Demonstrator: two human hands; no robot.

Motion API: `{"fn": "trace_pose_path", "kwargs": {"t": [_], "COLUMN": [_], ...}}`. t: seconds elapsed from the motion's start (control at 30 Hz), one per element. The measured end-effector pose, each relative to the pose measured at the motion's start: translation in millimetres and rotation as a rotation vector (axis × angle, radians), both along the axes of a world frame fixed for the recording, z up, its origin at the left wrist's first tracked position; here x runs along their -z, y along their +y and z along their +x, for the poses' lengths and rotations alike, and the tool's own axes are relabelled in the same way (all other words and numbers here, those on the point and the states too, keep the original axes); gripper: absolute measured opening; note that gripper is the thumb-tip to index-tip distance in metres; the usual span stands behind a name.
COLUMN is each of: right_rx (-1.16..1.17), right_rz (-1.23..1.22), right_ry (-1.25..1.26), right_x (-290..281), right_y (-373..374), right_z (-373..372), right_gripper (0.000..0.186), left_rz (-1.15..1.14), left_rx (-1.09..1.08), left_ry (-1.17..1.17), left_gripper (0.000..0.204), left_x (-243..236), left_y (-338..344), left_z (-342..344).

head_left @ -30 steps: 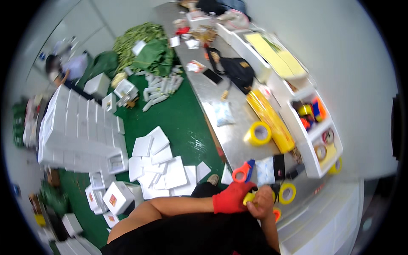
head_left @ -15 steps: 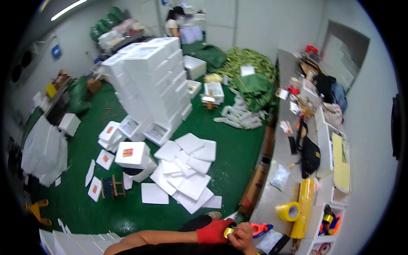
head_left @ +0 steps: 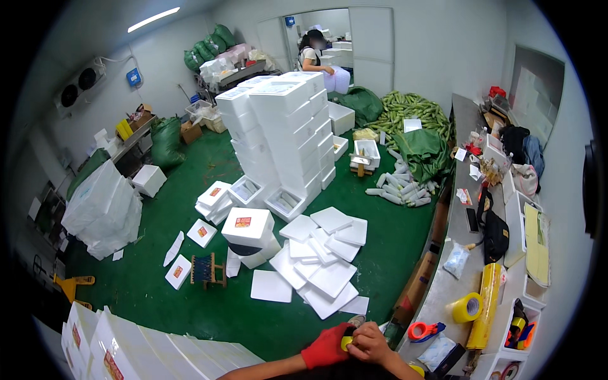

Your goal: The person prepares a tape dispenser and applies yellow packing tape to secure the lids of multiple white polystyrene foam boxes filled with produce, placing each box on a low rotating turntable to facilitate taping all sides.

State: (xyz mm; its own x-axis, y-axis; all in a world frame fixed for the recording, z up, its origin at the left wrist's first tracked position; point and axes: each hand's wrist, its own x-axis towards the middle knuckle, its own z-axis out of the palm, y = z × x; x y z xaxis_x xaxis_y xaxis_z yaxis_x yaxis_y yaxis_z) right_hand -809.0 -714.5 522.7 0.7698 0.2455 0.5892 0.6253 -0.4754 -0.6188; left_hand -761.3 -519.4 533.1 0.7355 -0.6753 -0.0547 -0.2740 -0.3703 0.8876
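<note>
At the bottom centre of the frame, a red-gloved left hand (head_left: pixel 323 347) is gripping a small yellow object (head_left: pixel 346 342), while the bare right hand (head_left: pixel 370 342) is bunching curled fingers against it; whether they are pinching cannot be told. Flat white foam lids (head_left: pixel 332 282) are lying loosely piled on the green floor (head_left: pixel 215 310), and a glossy yellow tape roll (head_left: pixel 467 308) is resting at lower right. The object is showing a bright, rounded surface, its kind unclear.

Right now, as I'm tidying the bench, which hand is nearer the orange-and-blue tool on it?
Right. The bare right hand is left of the tool, apart from it; the red-gloved left hand is farther left, beyond the right hand.
</note>
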Motion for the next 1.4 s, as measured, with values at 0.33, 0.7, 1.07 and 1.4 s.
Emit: {"fn": "trace_pose_path", "kwargs": {"t": [0.33,0.7,1.07,1.4], "right_rx": [-0.080,-0.012,0.016,0.009], "right_rz": [-0.042,-0.090,-0.101,-0.119], "right_ry": [-0.097,-0.173,-0.252,-0.194], "right_x": [-6.8,-27.8,-33.4,-17.8], "right_y": [25.8,22.9,19.8,25.8], "right_z": [-13.5,-24.3,-23.7,-26.8], "right_gripper": [0.021,0.019,0.021,0.021], "left_rz": [-0.078,-0.105,-0.099,-0.085], "left_rx": [-0.103,-0.067,-0.021,-0.066], "left_ry": [-0.013,-0.120,-0.077,-0.056], "left_gripper": [0.062,0.060,0.054,0.057], "left_x": [-16.2,-18.9,-40.7,-22.6], "left_y": [28.3,20.9,13.5,23.6], "left_z": [-32.6,-34.1,-27.1,-34.9]}}
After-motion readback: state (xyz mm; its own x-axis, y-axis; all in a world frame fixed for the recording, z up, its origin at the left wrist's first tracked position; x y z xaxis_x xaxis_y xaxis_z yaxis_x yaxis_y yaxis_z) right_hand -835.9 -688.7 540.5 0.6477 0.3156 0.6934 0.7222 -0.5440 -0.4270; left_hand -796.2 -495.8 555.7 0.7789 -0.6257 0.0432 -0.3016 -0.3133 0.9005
